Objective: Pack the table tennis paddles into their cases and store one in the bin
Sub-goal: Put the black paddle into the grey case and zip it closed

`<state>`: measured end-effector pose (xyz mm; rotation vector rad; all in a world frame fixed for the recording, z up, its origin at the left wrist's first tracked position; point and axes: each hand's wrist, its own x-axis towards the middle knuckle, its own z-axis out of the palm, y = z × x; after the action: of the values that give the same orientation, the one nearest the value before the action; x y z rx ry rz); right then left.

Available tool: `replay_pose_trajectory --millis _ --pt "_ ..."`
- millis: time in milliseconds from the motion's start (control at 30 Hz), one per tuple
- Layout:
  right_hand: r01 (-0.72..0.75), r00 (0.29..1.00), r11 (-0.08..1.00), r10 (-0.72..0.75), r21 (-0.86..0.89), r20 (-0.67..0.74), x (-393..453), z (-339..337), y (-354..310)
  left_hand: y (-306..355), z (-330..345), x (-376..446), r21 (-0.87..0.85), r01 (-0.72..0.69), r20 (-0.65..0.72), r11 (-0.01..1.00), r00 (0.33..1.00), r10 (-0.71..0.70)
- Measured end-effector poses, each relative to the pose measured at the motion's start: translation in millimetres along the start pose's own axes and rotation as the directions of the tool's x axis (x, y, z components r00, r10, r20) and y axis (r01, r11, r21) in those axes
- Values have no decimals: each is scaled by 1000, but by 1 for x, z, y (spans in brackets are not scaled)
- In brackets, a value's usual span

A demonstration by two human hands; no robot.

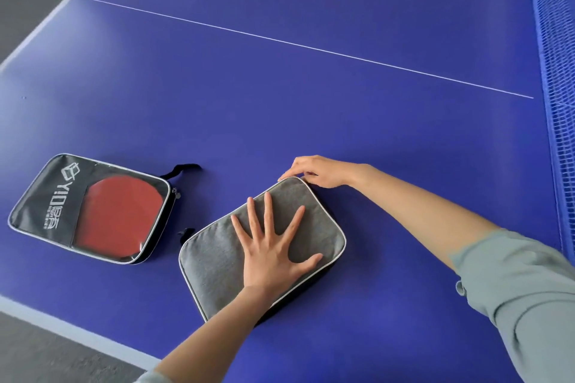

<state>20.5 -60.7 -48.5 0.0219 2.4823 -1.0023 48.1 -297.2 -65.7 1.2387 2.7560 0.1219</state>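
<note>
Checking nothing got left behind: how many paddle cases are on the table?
2. A black case with a red paddle showing through its window lies at left; a grey case lies nearer the middle, under the left hand. More could sit outside the view.

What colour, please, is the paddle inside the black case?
The round rubber-faced paddle is red, seen through the case's clear window in the head view.

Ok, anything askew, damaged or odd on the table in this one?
Nothing stands out. The grey case lies flat under the left hand, with the right hand pinching at its far corner. The black case lies flat beside it, a red paddle showing through its clear window. No bin is in view.
</note>
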Motion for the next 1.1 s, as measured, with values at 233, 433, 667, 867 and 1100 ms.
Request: replay_pose_trajectory --millis 233,433,667,867,1100 --pt "56 998 995 -53 -88 31 14 -16 -6 0 -2 0 -9 10 2 1000 1000 -10" --pt "67 998 974 -69 -215 -1 17 -17 0 1 0 0 -5 14 0 1000 1000 -14" --pt "-1 993 972 -26 -234 -112 -3 1 5 1 -1 0 -8 22 -24 1000 999 -22" --pt "-29 947 989 -19 -146 -320 -54 24 20 3 -3 1 5 66 -15 998 998 -66" --pt "-144 840 983 183 115 -511 -132 97 22 4 0 1 22 61 -36 998 998 -60"
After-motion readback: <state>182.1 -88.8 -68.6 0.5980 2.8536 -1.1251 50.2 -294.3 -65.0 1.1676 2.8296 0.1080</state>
